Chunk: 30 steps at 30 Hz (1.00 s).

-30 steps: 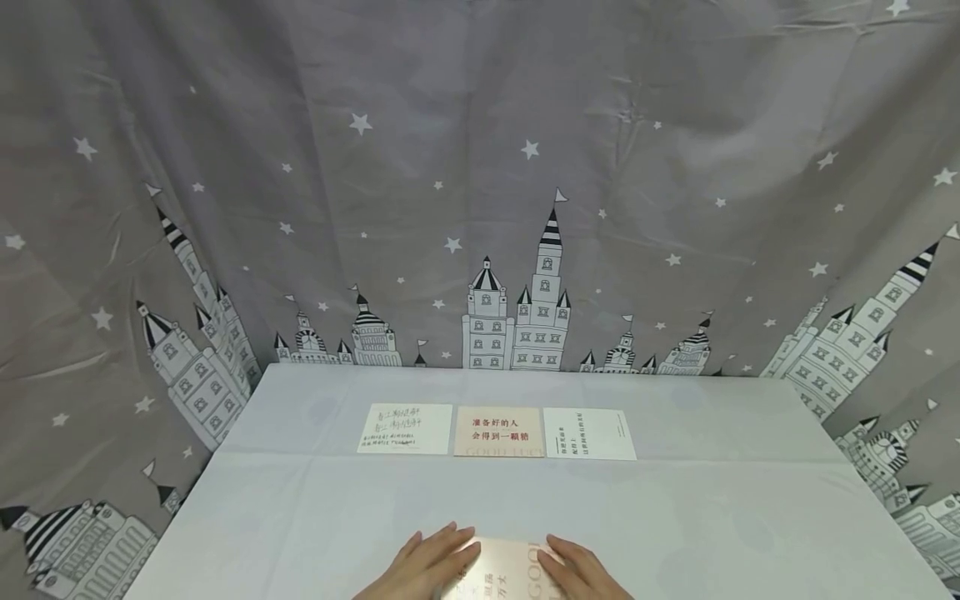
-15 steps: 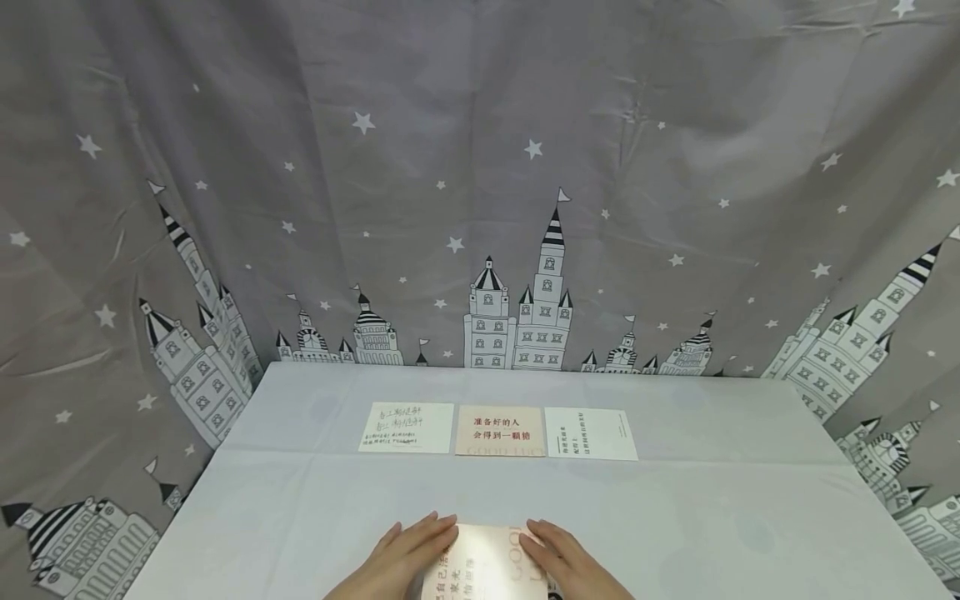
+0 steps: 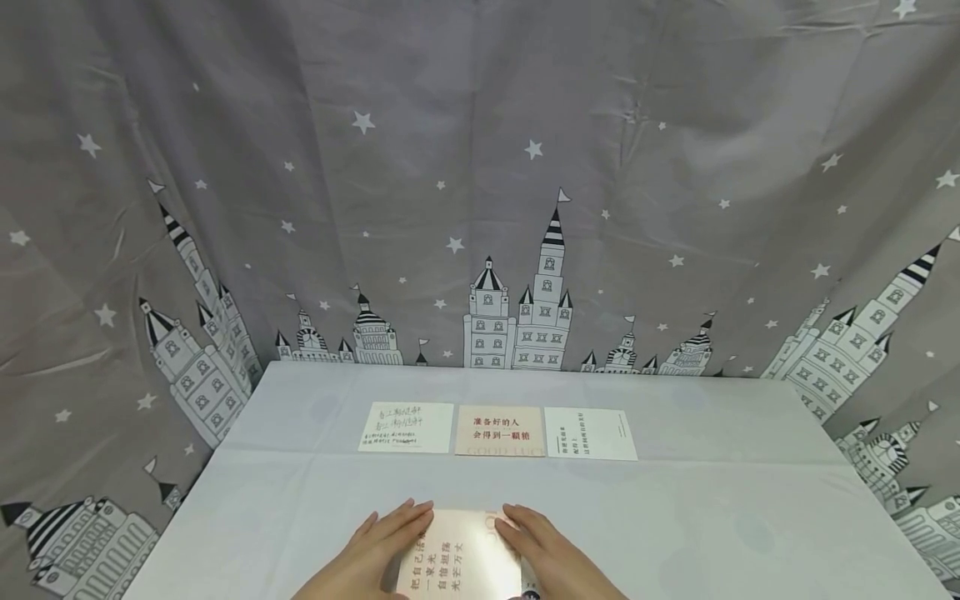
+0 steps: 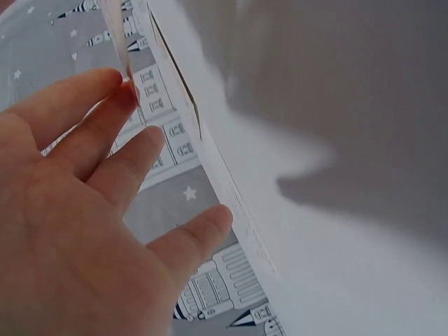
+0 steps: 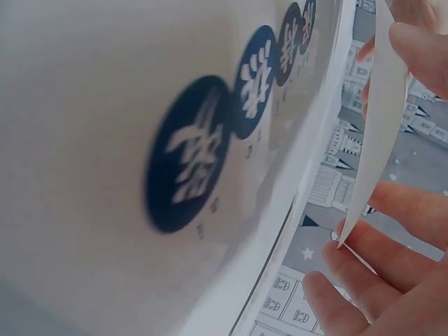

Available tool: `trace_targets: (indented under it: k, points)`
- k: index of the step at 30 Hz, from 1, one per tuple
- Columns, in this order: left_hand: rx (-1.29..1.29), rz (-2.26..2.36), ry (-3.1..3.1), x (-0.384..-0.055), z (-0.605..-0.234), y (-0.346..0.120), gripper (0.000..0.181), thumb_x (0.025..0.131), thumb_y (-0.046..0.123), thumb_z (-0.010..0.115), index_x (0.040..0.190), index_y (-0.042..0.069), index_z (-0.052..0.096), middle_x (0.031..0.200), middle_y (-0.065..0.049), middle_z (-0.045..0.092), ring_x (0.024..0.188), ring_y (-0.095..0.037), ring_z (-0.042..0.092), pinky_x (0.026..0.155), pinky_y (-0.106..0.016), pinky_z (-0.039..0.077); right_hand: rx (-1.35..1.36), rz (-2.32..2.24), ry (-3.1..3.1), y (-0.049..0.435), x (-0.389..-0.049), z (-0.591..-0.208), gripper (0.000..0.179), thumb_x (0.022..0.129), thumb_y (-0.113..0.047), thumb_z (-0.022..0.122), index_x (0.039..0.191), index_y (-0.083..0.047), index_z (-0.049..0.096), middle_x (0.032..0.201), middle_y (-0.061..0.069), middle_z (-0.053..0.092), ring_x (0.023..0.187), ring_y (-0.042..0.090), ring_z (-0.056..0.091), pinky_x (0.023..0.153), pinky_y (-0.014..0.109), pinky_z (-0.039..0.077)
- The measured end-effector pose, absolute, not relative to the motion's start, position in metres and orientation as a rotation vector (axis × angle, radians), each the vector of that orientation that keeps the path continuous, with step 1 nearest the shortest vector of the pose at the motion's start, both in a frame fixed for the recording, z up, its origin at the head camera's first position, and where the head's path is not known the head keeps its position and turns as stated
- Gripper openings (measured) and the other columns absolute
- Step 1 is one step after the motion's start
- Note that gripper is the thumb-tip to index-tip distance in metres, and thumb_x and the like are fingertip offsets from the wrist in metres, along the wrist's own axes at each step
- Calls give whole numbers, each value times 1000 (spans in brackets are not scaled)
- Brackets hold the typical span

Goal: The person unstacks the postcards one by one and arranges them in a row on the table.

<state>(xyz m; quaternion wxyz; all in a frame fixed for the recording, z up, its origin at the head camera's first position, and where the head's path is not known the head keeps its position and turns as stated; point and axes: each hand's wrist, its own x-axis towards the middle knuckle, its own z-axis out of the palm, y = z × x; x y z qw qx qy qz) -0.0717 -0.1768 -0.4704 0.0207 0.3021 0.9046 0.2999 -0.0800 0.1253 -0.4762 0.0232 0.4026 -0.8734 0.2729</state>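
At the front of the table a pink-cream card [image 3: 465, 554] with columns of printed characters is held between both hands, facing up. My left hand [image 3: 372, 552] grips its left side, fingertips on the edge. My right hand [image 3: 551, 550] holds the opposite side. In the right wrist view the card [image 5: 381, 133] appears edge-on and slightly bowed, with the right thumb and fingers [image 5: 402, 259] on it. In the left wrist view the card [image 4: 114, 31] shows only as a thin strip at the fingertips; the left thumb is out of sight there.
Toward the back of the white table [image 3: 712, 517] lie a handwritten white card [image 3: 406, 427], a pink card with red characters [image 3: 500, 431] and a white printed card [image 3: 590, 433]. Dark blue discs [image 5: 189, 154] mark a white surface near my right wrist. A grey castle-print curtain [image 3: 420, 167] surrounds the table.
Both hands have moved left and slightly forward with the card between them. More of its printed text now shows. The row of cards at the back has stayed put.
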Motion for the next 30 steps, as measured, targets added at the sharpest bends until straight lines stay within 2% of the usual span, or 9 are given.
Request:
trace_targets:
  k: [3,7,9,11,19,30]
  points:
    - [920,943,2773,-74,-469,-183,95,71,60,73,140,1,47,145,-12,43,132,-40,37,96,-73,27,1248,795,-2720,120,-84,-475,87,81,-63,61,138,1,47,141,18,41,127,32,44,95,40,48]
    - [789,965,2695,-76,-465,-188,92,66,34,83,141,-1,43,146,-16,40,134,-43,31,102,-71,17,1252,764,-2729,113,-87,-472,81,82,-55,67,139,0,47,142,16,41,128,29,43,95,37,47]
    - [721,963,2669,-77,-463,-191,94,62,20,85,142,-1,42,148,-17,38,135,-44,28,104,-71,12,1252,744,-2743,108,-88,-470,79,81,-49,70,139,-1,46,143,15,40,129,28,42,96,36,47]
    - [684,959,2671,-77,-462,-193,93,61,14,85,142,-1,42,148,-18,37,135,-45,27,104,-71,10,1248,725,-2765,103,-89,-467,79,80,-44,73,140,-2,45,145,14,40,130,27,41,97,35,46]
    - [593,930,2712,-79,-460,-205,92,61,7,82,143,2,42,149,-13,37,137,-42,25,107,-66,6,1257,597,-2725,86,-95,-467,81,76,-42,78,140,-2,46,144,11,41,130,22,41,100,32,44]
    - [528,891,2729,-85,-461,-222,94,58,8,85,141,-1,43,149,-16,35,137,-45,23,102,-73,4,1283,525,-2762,61,-106,-469,82,75,-45,79,137,0,50,143,13,43,131,22,41,103,30,40]
